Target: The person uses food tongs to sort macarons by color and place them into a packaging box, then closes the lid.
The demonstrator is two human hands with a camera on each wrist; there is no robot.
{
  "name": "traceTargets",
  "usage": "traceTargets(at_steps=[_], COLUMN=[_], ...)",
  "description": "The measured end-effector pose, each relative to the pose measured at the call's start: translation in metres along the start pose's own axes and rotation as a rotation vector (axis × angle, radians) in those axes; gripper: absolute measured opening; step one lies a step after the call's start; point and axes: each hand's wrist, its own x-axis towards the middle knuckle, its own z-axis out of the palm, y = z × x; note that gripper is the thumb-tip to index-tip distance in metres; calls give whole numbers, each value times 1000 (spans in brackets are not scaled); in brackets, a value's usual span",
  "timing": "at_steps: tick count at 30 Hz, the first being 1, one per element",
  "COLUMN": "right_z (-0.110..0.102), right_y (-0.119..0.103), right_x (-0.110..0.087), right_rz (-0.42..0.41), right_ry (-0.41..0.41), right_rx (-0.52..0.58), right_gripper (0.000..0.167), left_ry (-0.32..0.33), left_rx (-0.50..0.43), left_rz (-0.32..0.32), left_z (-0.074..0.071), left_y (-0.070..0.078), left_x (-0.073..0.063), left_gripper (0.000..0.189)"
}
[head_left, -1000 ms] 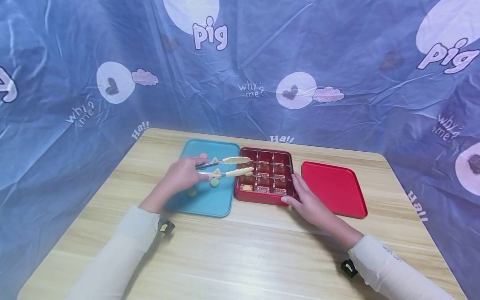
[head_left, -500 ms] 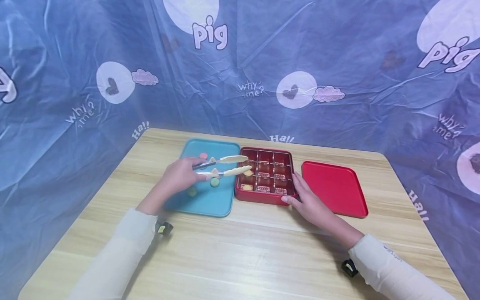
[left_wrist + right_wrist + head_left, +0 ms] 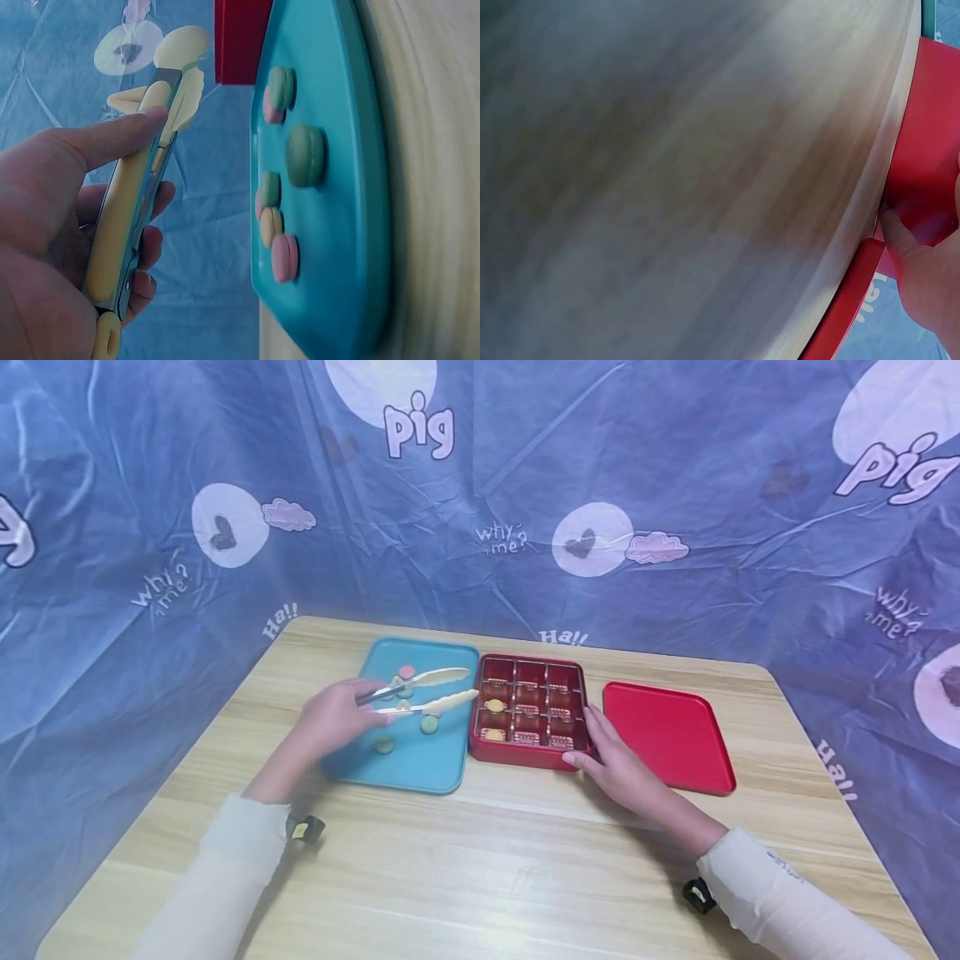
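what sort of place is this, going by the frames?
Likely a makeshift recording booth: printed blue cloth surrounds the table on three sides, and a small black device shows by each sleeve.

Over on the table, the tray lies left, macarons on it; just right sits the box, then the lid; cloth hangs behind.

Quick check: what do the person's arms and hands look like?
The left sleeve and right sleeve are off-white, the right one with dark lettering too small to read. Near them show a black left device with a yellow patch and a black right device. The left hand and right hand wear no gloves.
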Motion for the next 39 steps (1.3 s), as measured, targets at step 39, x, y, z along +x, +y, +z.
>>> traceTargets(at_steps=[39], right_z=[-2], right_y=[-4], right_x=[-3], right_rz=[21], right_ry=[-11], right_rx=[9], right_gripper=[103], left_ry=[33], left_rx=[105], left_rz=[-97], left_z=[-34], left_y=[-69], left_x=[-30], left_gripper=[82])
